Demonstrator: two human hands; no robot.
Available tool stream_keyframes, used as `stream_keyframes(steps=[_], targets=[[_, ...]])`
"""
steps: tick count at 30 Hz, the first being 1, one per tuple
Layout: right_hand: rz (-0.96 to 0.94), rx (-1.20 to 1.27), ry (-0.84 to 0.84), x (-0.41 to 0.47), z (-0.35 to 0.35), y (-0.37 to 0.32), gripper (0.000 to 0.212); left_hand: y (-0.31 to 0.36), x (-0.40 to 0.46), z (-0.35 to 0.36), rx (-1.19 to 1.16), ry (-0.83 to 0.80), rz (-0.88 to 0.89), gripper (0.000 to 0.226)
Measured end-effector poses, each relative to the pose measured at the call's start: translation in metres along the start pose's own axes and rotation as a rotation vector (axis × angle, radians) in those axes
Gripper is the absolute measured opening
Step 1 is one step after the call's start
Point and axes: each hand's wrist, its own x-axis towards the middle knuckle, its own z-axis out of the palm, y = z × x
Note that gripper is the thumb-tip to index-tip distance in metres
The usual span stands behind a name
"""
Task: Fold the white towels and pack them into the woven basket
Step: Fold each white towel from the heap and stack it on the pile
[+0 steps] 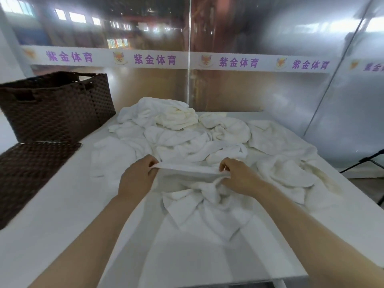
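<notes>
while the woven basket (pixel 56 104) sits at the far left of the white tabletop (pixel 62 204), dark brown with a cut-out handle facing us, its flat woven lid (pixel 27 175) lies just in front of it at the near left edge. moving right, the left hand (pixel 138 179) comes in from the bottom, fingers curled, pinching the left end of a hem on the white towel (pixel 199 200). that towel is front and centre: its top edge is pulled into a line between both hands, and the rest of it sags in crumpled folds onto the tabletop below them. on the other end of that edge, the right hand (pixel 239 177) grips the cloth too, fingers bunched round a gathered corner. behind the hands, a big loose pile of white towels (pixel 182 129) spreads across the middle and far part of the tabletop, none of them folded, some looking slightly creamier than others. further right, one more rumpled towel (pixel 291 173) lies near the right edge, with a faint yellowish stain beside it. at the back, a clear panel carries a white banner (pixel 187 60) with purple characters and crests running across the scene, and at the far right a black stand leg (pixel 361 163) pokes in beyond the tabletop.
</notes>
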Motion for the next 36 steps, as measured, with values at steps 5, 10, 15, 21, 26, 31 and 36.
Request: stream_keyframes(steps=[5,10,15,21,26,31,36], targets=[[0.133,-0.007,-0.125,-0.020,-0.009,0.008,0.019,0.008,0.008,-0.043,-0.125,0.100,-0.077,0.009],[0.138,0.152,-0.185,-0.023,-0.011,0.021,0.052,0.008,0.013,-0.054,-0.515,0.146,-0.241,0.005],[0.169,0.509,-0.308,-0.015,-0.028,0.041,0.023,-0.008,0.034,-0.057,-0.708,0.184,-0.375,0.013],[0.159,0.122,0.005,0.025,-0.056,0.031,0.011,-0.007,0.060,-0.066,-0.689,0.285,-0.353,0.021],[0.246,-0.188,0.334,0.047,-0.088,0.014,0.018,-0.004,0.073,-0.088,-0.718,0.386,-0.316,0.017],[0.238,0.097,0.342,0.065,-0.118,-0.002,0.034,-0.006,0.089,-0.120,-0.787,0.512,-0.325,0.011],[0.172,0.241,-0.118,0.053,-0.132,-0.001,0.045,-0.008,0.101,-0.136,-0.809,0.491,-0.374,0.018]])
